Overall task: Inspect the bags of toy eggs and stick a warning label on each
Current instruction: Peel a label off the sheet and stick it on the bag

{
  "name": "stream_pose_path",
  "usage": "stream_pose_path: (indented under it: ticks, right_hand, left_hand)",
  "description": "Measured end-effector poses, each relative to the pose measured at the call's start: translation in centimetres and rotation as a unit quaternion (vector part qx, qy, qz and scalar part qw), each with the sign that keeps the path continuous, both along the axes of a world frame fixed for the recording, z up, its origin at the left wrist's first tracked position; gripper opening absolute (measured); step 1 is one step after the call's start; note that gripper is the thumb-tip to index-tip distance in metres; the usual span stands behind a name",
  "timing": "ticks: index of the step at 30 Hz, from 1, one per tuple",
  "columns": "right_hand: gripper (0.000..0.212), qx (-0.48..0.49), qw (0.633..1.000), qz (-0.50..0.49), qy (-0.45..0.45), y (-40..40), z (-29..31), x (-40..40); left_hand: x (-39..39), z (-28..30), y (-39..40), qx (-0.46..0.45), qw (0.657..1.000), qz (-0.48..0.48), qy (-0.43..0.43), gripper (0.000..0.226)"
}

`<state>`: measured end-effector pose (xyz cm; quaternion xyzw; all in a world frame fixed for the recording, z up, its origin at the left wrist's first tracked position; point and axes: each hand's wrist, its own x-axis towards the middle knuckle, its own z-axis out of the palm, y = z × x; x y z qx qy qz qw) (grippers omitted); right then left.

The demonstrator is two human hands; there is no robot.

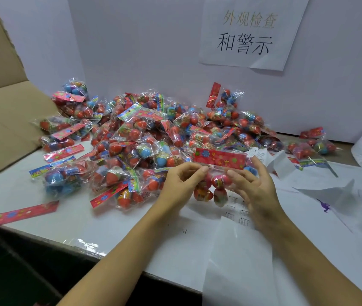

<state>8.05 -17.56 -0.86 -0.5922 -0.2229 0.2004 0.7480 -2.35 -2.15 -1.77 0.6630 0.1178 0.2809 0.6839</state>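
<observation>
I hold one clear bag of toy eggs (214,184) above the table, its red flowered header card (220,159) facing me. My left hand (181,184) pinches the bag just under the card's left end. My right hand (253,186) holds the right side, thumb on the front. A small white warning label (252,151) sits at the card's top right corner, by my right fingertips. Under my right hand lies a sheet of warning labels (236,212). A big heap of egg bags (144,138) lies behind.
A brown cardboard box flap (10,120) stands at the left. A loose red header card (25,212) lies near the table's front edge. Crumpled white backing paper (321,186) spreads at the right. A paper sign with Chinese writing (248,36) hangs on the white back wall.
</observation>
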Motion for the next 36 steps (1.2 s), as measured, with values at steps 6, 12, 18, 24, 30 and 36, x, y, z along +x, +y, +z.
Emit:
stream_pose_path:
  ticks: [6, 12, 18, 24, 30, 36]
  right_hand:
    - [0.102, -0.019, 0.999, -0.029, -0.038, 0.1, 0.0, -0.8]
    - [0.088, 0.000, 0.997, -0.063, -0.044, 0.2, 0.1, -1.0]
    - [0.081, 0.023, 0.995, -0.087, -0.030, 0.2, 0.2, -0.9]
    - [0.082, 0.046, 0.993, -0.104, -0.026, -0.1, 0.3, -0.6]
    - [0.054, 0.072, 0.989, -0.132, -0.005, -0.1, 0.1, -0.2]
    - [0.003, 0.013, 0.986, -0.158, -0.044, -0.3, 0.2, 0.1]
  left_hand:
    - [-0.1, -0.1, -0.3, 0.034, 0.999, -0.004, -0.002, 0.026]
    - [0.0, -0.1, -0.8, 0.060, 0.998, 0.009, -0.003, 0.030]
    - [-0.1, 0.0, -0.9, 0.002, 0.999, -0.044, 0.018, 0.019]
    - [-0.1, -0.7, -1.2, 0.014, 0.986, -0.154, 0.059, 0.053]
    - [0.0, -0.6, -0.6, -0.046, 0.993, -0.109, 0.010, 0.046]
    - [0.3, -0.3, 0.3, -0.165, 0.984, -0.061, -0.025, 0.055]
